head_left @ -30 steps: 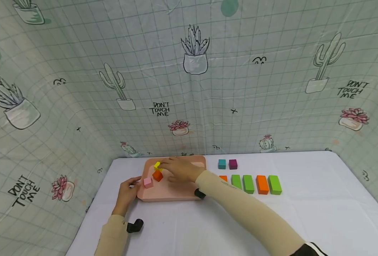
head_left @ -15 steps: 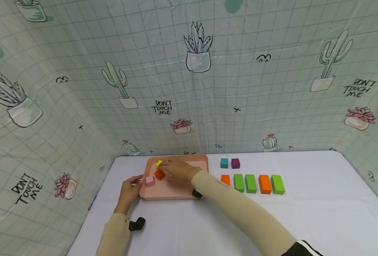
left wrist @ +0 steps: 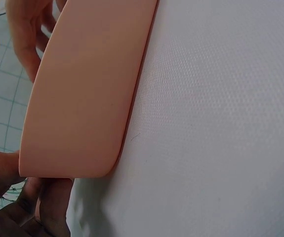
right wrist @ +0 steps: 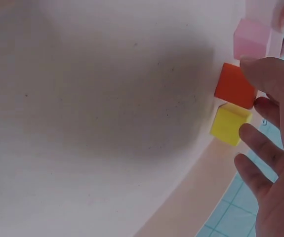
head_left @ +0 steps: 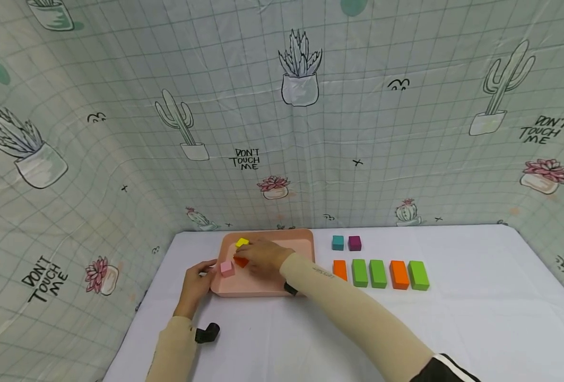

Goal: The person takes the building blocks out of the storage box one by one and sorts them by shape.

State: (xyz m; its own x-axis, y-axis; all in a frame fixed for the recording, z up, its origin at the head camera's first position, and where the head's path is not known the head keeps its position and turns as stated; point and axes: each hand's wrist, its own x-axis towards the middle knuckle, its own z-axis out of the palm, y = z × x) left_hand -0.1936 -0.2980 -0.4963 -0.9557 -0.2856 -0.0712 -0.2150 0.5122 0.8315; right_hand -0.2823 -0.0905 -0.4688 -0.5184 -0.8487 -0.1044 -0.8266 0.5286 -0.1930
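A shallow pink tray (head_left: 258,293) lies on the white table. My left hand (head_left: 196,286) grips its left side, with thumb over the rim and fingers against the outer wall in the left wrist view. Inside the tray, my right hand (head_left: 266,257) pinches an orange cube (right wrist: 234,85) between thumb and a finger; the other fingers are spread. A yellow cube (right wrist: 229,124) sits right beside the orange one, just behind it in the head view. On the orange cube's other side is a pink cube (right wrist: 251,40), close to the tray's left wall.
Right of the tray stand a teal cube (head_left: 338,243) and a purple cube (head_left: 355,243). In front of them is a row of orange blocks (head_left: 399,275) and green blocks (head_left: 418,276). A patterned cloth (head_left: 358,132) hangs behind the table.
My right hand has moved from the yellow cube to the orange cube and pinches it. The left hand keeps its hold on the tray. The head view has shifted slightly.
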